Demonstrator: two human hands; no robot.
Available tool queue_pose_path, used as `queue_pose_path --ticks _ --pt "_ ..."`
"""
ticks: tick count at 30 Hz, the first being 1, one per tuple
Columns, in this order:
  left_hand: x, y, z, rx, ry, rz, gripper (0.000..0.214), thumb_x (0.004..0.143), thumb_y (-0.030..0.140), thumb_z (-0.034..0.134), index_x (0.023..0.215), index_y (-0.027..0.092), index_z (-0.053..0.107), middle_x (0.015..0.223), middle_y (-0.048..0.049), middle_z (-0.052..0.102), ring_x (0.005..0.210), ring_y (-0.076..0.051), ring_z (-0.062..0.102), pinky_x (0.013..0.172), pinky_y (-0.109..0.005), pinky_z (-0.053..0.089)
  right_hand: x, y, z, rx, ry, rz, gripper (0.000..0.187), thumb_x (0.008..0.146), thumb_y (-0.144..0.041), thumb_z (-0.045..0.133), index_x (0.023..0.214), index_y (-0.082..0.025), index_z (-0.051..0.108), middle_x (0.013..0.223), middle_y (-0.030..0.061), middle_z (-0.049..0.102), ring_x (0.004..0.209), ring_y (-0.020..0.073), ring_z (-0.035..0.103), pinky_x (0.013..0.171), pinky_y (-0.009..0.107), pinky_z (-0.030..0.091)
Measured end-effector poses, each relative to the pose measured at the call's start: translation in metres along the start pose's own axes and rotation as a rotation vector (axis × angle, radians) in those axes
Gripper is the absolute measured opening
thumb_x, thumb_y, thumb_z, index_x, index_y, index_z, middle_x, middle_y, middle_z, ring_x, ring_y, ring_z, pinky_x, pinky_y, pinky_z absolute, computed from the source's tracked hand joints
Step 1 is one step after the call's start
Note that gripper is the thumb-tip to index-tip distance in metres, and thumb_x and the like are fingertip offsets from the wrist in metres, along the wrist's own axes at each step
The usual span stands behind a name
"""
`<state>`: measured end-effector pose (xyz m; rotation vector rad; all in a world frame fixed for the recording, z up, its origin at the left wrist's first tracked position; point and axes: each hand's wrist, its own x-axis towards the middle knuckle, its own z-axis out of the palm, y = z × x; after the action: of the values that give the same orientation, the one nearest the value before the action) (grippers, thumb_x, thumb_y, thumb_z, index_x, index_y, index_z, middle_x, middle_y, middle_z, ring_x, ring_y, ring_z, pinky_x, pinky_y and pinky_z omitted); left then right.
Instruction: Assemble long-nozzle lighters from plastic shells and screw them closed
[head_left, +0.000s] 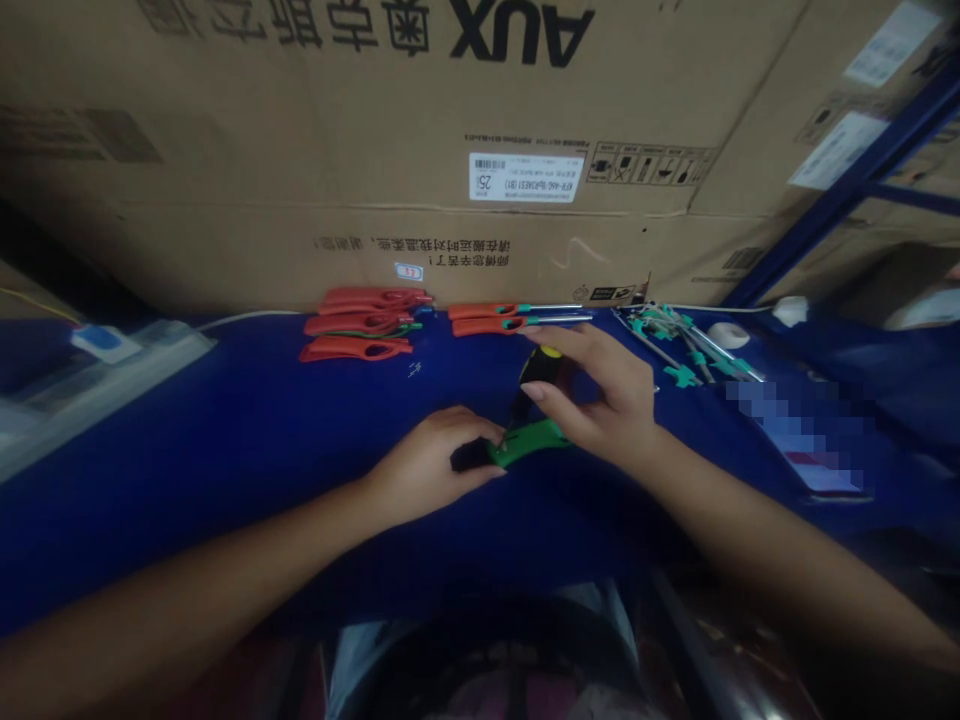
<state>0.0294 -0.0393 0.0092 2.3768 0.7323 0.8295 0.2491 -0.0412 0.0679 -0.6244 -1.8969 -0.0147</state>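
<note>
My left hand (424,462) is closed around the black end of a green lighter handle (531,442), low over the blue table. In my right hand (615,395) is a screwdriver (540,370) with a black and yellow grip, held between thumb and fingers. It points down at the green handle, its tip close to my left fingertips. Whether the tip sits in a screw is too small to tell. Behind my hands lie two orange lighters (480,326) with long metal tubes. Several red lighter handles (349,324) lie to their left.
Metal tubes with teal parts (675,335) are heaped at the back right. Nearer on that side lies a phone (810,445), partly pixelated. A large cardboard box (337,160) closes off the back. Clear plastic (112,375) lies at the left, and a blue metal post (817,210) slants at the right.
</note>
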Motion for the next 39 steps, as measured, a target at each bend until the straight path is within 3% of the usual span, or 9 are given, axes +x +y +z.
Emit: queue_pose_path --ticks 6,12,17,22,26,28,33,37,39 --pt "0.0002 0.0002 -0.0002 0.004 0.000 -0.002 0.020 0.082 0.021 0.079 0.100 0.020 0.069 0.102 -0.0028 0.076 0.096 -0.020 0.069 0.089 -0.035 0.054 -0.0024 -0.0030 0.0023 0.286 -0.215 0.189 0.042 0.100 -0.021 0.051 0.142 -0.023 0.048 0.125 0.0104 0.067 0.061 0.0096 0.064 0.055 0.025 0.058" --pt "-0.0012 -0.0020 0.0015 0.007 0.032 0.040 0.022 0.083 0.022 0.078 0.104 0.020 0.069 0.105 -0.0038 0.075 0.097 -0.020 0.069 0.091 -0.035 0.054 -0.0031 0.0001 -0.0011 -0.036 -0.077 -0.181 0.046 0.088 -0.029 0.073 0.131 -0.023 0.059 0.104 0.0068 0.074 0.083 0.0199 0.070 0.069 0.031 0.060" --pt "-0.0008 -0.0015 0.0011 0.007 0.020 0.027 0.023 0.083 0.022 0.078 0.104 0.020 0.069 0.103 -0.0041 0.075 0.097 -0.020 0.069 0.091 -0.037 0.055 0.0002 -0.0049 -0.0045 0.218 -0.259 0.050 0.040 0.100 -0.019 0.049 0.139 -0.021 0.055 0.121 0.0100 0.070 0.086 0.0175 0.070 0.068 0.030 0.060" --pt "-0.0002 -0.0012 0.0010 -0.003 0.009 0.025 0.022 0.083 0.021 0.078 0.104 0.020 0.069 0.106 -0.0039 0.076 0.100 -0.021 0.069 0.093 -0.037 0.054 0.0018 -0.0014 -0.0036 0.021 -0.038 -0.086 0.034 0.087 -0.028 0.074 0.120 -0.022 0.068 0.101 0.0077 0.074 0.073 0.0172 0.065 0.067 0.032 0.058" --pt "0.0001 -0.0010 0.0008 -0.012 0.004 0.019 0.022 0.083 0.022 0.078 0.104 0.019 0.070 0.106 -0.0044 0.076 0.099 -0.021 0.069 0.092 -0.037 0.054 0.0028 -0.0027 -0.0040 0.230 -0.229 0.130 0.042 0.103 -0.024 0.046 0.144 -0.023 0.050 0.122 0.0102 0.067 0.061 0.0095 0.062 0.055 0.025 0.055" --pt "-0.0003 -0.0014 0.0007 -0.008 -0.001 0.010 0.022 0.083 0.023 0.078 0.104 0.019 0.070 0.106 -0.0044 0.075 0.099 -0.021 0.069 0.092 -0.037 0.054 0.0034 -0.0029 -0.0039 0.315 -0.276 0.175 0.042 0.103 -0.024 0.046 0.145 -0.022 0.049 0.119 0.0096 0.068 0.065 0.0102 0.065 0.055 0.024 0.055" --pt "-0.0011 -0.0020 0.0009 -0.006 0.007 0.020 0.023 0.083 0.022 0.078 0.105 0.020 0.070 0.107 -0.0041 0.075 0.101 -0.021 0.069 0.094 -0.037 0.054 0.0018 0.0007 -0.0023 0.028 -0.057 -0.092 0.033 0.087 -0.032 0.075 0.117 -0.021 0.068 0.101 0.0080 0.073 0.087 0.0209 0.068 0.075 0.034 0.060" --pt "-0.0004 -0.0007 0.0007 -0.010 0.001 0.006 0.023 0.083 0.023 0.078 0.105 0.020 0.070 0.107 -0.0046 0.075 0.100 -0.021 0.069 0.094 -0.037 0.054 0.0002 -0.0027 -0.0015 0.181 -0.243 0.077 0.038 0.105 -0.027 0.040 0.141 -0.025 0.052 0.130 0.0109 0.065 0.079 0.0148 0.069 0.067 0.030 0.061" --pt "-0.0002 -0.0002 0.0006 0.000 -0.001 0.001 0.023 0.083 0.022 0.078 0.105 0.020 0.070 0.106 -0.0046 0.075 0.101 -0.021 0.069 0.094 -0.038 0.054 0.0006 -0.0044 -0.0017 0.262 -0.273 0.132 0.039 0.105 -0.025 0.041 0.142 -0.025 0.052 0.127 0.0098 0.067 0.071 0.0119 0.068 0.061 0.027 0.059"
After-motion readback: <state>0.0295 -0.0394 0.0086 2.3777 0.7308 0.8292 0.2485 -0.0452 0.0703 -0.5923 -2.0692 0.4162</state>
